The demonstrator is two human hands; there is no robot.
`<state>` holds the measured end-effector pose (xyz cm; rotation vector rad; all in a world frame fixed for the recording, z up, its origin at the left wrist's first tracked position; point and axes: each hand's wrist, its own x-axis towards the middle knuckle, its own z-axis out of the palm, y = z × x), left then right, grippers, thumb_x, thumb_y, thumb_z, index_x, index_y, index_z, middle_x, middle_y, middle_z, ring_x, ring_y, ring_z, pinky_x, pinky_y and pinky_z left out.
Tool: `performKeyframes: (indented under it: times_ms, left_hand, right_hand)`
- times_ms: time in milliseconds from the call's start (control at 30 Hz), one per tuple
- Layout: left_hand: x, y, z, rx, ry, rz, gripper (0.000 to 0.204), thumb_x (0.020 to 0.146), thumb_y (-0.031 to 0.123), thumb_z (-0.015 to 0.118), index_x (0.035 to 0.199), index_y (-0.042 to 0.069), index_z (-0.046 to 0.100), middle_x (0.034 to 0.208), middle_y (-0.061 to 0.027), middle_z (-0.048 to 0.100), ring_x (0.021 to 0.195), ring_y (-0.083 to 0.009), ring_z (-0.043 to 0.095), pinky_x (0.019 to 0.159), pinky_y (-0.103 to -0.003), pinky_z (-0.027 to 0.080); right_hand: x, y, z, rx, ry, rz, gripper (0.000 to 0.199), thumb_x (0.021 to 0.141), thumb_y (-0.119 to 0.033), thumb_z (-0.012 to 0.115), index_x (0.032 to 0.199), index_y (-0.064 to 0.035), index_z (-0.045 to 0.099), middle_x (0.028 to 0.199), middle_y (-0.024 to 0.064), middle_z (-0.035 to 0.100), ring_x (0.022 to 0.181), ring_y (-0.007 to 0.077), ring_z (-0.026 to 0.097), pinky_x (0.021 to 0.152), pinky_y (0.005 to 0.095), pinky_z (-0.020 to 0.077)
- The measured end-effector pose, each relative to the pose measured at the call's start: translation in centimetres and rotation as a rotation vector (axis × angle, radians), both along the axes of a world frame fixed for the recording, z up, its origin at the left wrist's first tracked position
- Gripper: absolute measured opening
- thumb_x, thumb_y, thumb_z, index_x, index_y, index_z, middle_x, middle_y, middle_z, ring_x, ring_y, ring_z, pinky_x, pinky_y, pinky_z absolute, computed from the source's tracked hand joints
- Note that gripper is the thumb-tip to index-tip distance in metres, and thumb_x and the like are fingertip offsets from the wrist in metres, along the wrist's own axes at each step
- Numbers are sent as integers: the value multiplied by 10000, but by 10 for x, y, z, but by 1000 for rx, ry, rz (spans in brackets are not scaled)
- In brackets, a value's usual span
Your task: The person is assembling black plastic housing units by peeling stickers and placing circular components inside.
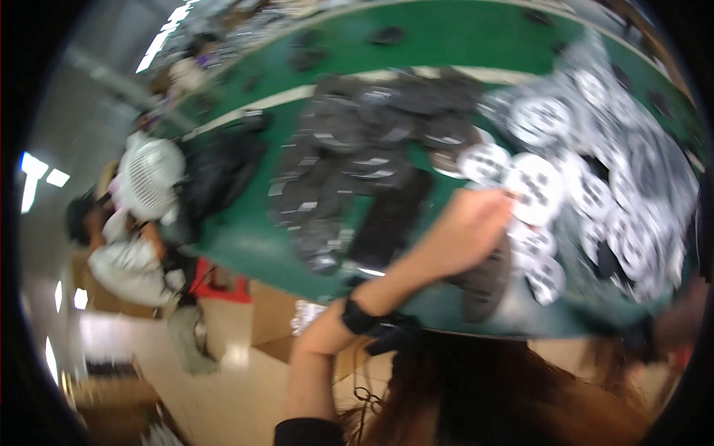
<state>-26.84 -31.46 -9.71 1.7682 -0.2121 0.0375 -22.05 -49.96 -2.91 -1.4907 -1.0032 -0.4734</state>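
My left hand point(476, 227), wearing a black band at the wrist, reaches across the green table point(253, 260). Its fingertips are pinched at the edge of a white disc point(534, 189) with dark spots. Beneath that hand lies a dark grey flat piece point(483, 290). More white discs point(547, 276) spread around it and inside a clear plastic bag point(654, 163) on the right. Left of the hand, dark rounded pieces point(342, 126) lie in overlapping rows beside a black rectangular object point(390, 223). A smeared skin-toned shape at the right rim may be my right hand point(673, 327); its fingers cannot be made out.
A white fan point(152, 177) stands at the table's left end, near a black bag-like bundle point(223, 167). Another person in a white top point(130, 271) sits beyond it. Below the table edge is a cardboard box point(275, 316). Scattered dark pieces point(387, 35) lie farther back.
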Motion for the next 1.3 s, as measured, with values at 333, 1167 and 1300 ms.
performKeyframes:
  times_ms: [333, 1167, 1300]
  left_hand:
    - [9, -20, -8, -374, 29, -198, 325, 973, 203, 385, 941, -55, 579, 857, -66, 639, 769, -87, 564, 710, -239, 451]
    - [13, -22, -12, -371, -83, -163, 326, 964, 185, 395, 873, -61, 589, 807, -54, 636, 737, -77, 552, 684, -240, 453]
    - [8, -14, -3, -332, -44, -120, 327, 967, 186, 383, 904, -59, 592, 807, -56, 636, 760, -80, 560, 693, -246, 460]
  right_hand:
    - [-51, 23, -3, 258, -128, 65, 360, 821, -147, 568, 1131, 28, 513, 1156, 189, 540, 996, 270, 556, 890, 351, 422]
    - [-99, -101, -118, 20, -23, -248, 332, 814, -103, 550, 1116, 31, 516, 1085, 173, 543, 924, 255, 549, 829, 328, 425]
    - [-108, -142, -136, -59, 26, -326, 328, 812, -96, 547, 1114, 31, 516, 1074, 171, 543, 913, 252, 548, 819, 324, 425]
